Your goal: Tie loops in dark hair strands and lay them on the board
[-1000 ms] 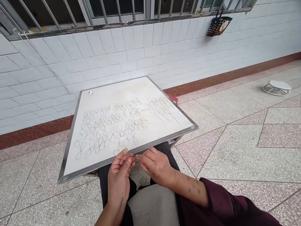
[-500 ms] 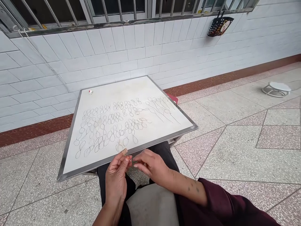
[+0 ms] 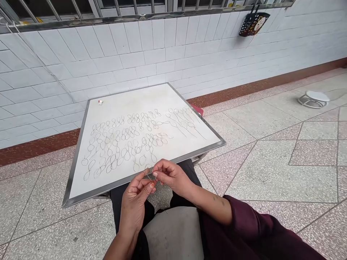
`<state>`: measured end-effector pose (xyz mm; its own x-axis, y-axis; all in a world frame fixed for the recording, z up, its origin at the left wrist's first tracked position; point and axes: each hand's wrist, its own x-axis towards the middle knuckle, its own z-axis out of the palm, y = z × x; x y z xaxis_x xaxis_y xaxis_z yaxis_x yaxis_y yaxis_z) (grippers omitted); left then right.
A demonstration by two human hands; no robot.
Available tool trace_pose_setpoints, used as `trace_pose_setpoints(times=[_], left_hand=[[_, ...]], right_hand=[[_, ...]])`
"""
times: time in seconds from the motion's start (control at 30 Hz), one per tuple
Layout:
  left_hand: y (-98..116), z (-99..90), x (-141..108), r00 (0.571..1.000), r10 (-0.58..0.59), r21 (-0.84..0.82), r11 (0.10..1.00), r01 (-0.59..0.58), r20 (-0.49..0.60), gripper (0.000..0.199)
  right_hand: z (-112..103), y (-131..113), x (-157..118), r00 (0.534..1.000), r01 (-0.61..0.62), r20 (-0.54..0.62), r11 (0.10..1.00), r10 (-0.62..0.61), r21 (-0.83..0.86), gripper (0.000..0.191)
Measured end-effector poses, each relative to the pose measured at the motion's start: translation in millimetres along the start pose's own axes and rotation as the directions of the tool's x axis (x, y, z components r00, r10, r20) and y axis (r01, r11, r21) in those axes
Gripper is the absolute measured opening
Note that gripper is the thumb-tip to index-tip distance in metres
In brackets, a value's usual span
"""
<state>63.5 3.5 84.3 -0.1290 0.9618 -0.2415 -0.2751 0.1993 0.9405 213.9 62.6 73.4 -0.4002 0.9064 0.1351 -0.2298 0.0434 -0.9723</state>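
Just over the near edge of a white table (image 3: 173,97), my left hand (image 3: 138,195) and my right hand (image 3: 172,177) meet. Between their fingertips is a thin piece of wire or cord (image 3: 150,177), partly hidden by the fingers. Thumb and fingers of my left hand are pinched on it. My right thumb and forefinger pinch it from the other side. On the tabletop lie rows of thin twisted loops (image 3: 111,166), many shaped like a figure eight. Toward the right are several loops with long straight tails (image 3: 184,122).
A small white and red object (image 3: 100,103) sits at the table's far left corner. Behind the table rises a white tiled wall (image 3: 130,65) with a barred window above. A dark basket (image 3: 253,24) hangs there. A low white stool (image 3: 313,99) stands on the floor at right.
My right hand has risen and turned so its pinched fingertips sit higher, close to the left fingertips. The wire between the hands has shifted with it. The view has tilted slightly.
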Motion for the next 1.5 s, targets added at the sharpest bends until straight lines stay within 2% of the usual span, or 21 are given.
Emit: trace_pose_setpoints(times=[0.13,0.3,0.53,0.77,0.97,1.07,1.13,1.2,1.23,1.27,1.33,1.4,1.5], left_hand=[[-1.8,1.6,1.2,0.999,-0.031,-0.087,0.996,0.03,-0.006,0.046],[-1.4,2.7,1.7,0.998,-0.044,-0.102,0.994,0.039,-0.046,0.048],[0.5,4.2,0.5,0.995,0.008,-0.145,0.989,-0.022,-0.095,0.052],[0.9,5.8,-0.6,0.996,-0.014,-0.183,0.983,-0.003,-0.093,0.055],[0.0,5.5,-1.1,0.995,-0.002,-0.152,0.988,-0.013,-0.101,0.057],[0.0,3.1,-1.8,0.998,0.01,-0.098,0.995,-0.016,-0.065,0.061],[-0.1,1.4,-2.7,0.999,0.023,-0.043,0.999,-0.024,-0.032,0.063],[-0.5,0.4,-3.6,0.999,0.035,0.003,0.999,-0.035,-0.015,0.063],[-0.8,0.2,-4.0,0.999,0.04,0.02,0.999,-0.04,-0.011,0.064],[-0.9,0.1,-4.3,0.999,0.044,0.033,0.999,-0.044,-0.007,0.064],[-1.0,0.3,-5.0,0.999,0.049,0.056,0.997,-0.048,-0.003,0.064],[-0.4,0.3,-5.7,0.999,0.049,0.077,0.996,-0.048,-0.002,0.064],[2.0,-0.4,-6.7,0.999,0.043,0.076,0.996,-0.042,-0.012,0.065]], right_hand=[[2.1,0.7,-1.9,0.999,0.014,-0.043,1.0,-0.013,0.022,0.022],[6.8,-1.0,-3.8,0.997,-0.001,-0.08,0.999,0.005,0.051,0.019],[8.5,-0.2,-4.5,0.994,-0.079,-0.071,0.99,0.087,0.114,0.026],[9.0,-0.1,-4.6,0.992,-0.091,-0.075,0.984,0.103,0.155,0.029],[5.7,-0.4,-7.3,0.996,-0.085,-0.026,0.995,0.087,0.045,0.029],[-4.2,-7.3,-4.8,0.999,0.033,-0.024,0.986,-0.037,-0.163,0.023],[-12.8,-15.2,0.2,0.974,0.223,0.053,0.903,-0.219,-0.367,0.024],[-20.5,-25.2,6.4,0.893,0.45,0.258,0.729,-0.369,-0.516,0.02],[-23.3,-30.6,9.3,0.847,0.531,0.36,0.641,-0.391,-0.555,0.016],[-25.4,-35.9,11.8,0.81,0.585,0.447,0.569,-0.38,-0.577,0.014],[-27.1,-45.6,15.2,0.774,0.627,0.556,0.484,-0.303,-0.61,0.016],[-26.4,-52.3,16.4,0.759,0.64,0.608,0.437,-0.232,-0.632,0.019],[-23.7,-55.1,15.2,0.757,0.642,0.621,0.405,-0.202,-0.651,0.02]])
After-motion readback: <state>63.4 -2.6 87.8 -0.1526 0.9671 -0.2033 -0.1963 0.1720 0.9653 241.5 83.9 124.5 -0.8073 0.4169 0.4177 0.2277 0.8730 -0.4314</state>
